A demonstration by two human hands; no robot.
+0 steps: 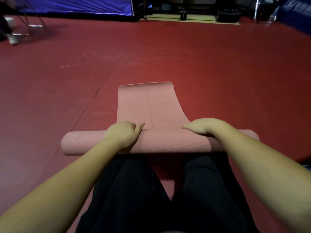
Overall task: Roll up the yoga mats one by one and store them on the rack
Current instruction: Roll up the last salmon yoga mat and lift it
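Pink yoga mat [159,140], mostly rolled, lies across the red floor [218,73] just beyond the person's knees. Left hand [122,134] and right hand [202,126] both curl over the roll's top, gripping it, fingers hidden behind. Flat unrolled tail runs farther away. Blue tarp [75,5] far left.
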